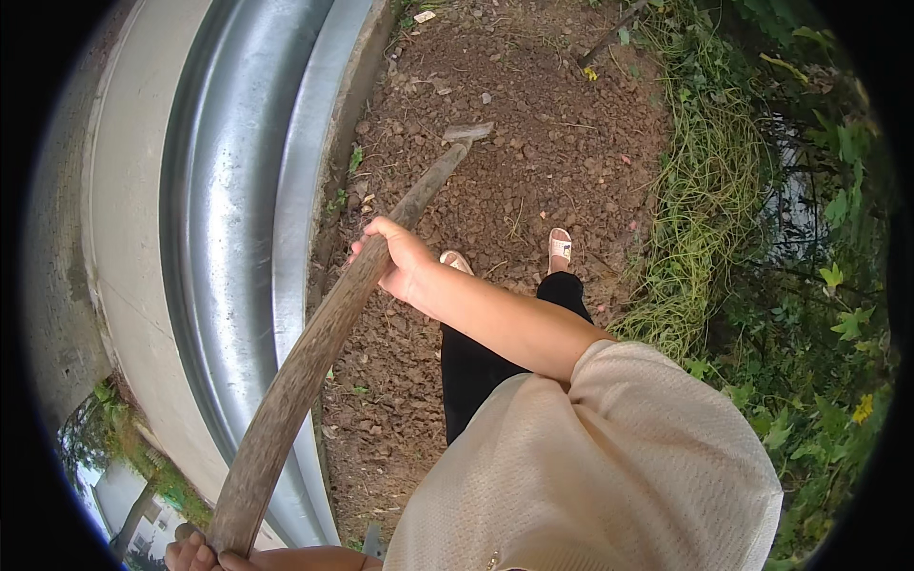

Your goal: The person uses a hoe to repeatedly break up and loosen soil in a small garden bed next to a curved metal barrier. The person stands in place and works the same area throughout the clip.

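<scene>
A hoe with a long, weathered wooden handle [303,371] slants from the lower left up to the middle of the view. My right hand [401,263] is closed round the handle partway along, with the arm reaching leftward. At the bottom left edge, my left hand [200,555] grips the thick-looking near end and is partly cut off by the picture's rim. The hoe's blade [469,132] rests at the surface of loose brown soil [528,164], its lower edge hard to make out. My feet, in light shoes [560,244], stand on this soil to the right of the handle.
A corrugated metal guardrail [235,178] and a pale concrete strip [139,214] run along the left, beside a low concrete edge [350,107]. Tangled vines [714,200] and leafy plants [807,400] border the soil on the right. A stick [610,34] lies at the top.
</scene>
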{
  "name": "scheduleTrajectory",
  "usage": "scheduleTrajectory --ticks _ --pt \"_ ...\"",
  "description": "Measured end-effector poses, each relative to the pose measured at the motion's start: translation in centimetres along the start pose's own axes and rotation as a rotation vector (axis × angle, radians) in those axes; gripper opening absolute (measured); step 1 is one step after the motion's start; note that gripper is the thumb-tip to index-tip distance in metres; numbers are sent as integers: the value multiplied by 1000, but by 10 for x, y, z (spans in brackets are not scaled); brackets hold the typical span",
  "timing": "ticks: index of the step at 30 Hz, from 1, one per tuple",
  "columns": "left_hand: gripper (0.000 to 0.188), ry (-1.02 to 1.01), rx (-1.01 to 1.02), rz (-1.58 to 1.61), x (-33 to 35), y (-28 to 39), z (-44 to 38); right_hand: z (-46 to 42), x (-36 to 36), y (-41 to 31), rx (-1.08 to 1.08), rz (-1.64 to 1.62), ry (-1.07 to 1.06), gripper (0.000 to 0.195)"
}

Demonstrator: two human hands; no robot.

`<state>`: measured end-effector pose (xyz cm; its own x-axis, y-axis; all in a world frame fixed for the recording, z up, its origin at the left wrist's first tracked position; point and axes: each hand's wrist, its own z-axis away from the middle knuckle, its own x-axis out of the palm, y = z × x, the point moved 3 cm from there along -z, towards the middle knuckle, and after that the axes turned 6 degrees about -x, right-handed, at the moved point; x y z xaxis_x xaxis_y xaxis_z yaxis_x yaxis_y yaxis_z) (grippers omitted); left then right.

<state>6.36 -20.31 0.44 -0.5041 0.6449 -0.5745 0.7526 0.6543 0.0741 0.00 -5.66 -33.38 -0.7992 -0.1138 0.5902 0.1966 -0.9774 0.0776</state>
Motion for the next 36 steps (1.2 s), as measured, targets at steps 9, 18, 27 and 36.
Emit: scheduleTrajectory --ticks 9,18,27,36 --pt "9 -261 71 65 109 96 -29 31 -84 -134 -181 -176 116 23" --pt "18 -448 90 145 197 206 -39 36 -181 -259 -289 -293 123 15" --pt "13 -511 85 92 215 302 -45 70 -231 -309 -265 -274 157 16" --pt "11 -403 80 49 152 289 -85 138 -177 -268 -137 -216 108 28"
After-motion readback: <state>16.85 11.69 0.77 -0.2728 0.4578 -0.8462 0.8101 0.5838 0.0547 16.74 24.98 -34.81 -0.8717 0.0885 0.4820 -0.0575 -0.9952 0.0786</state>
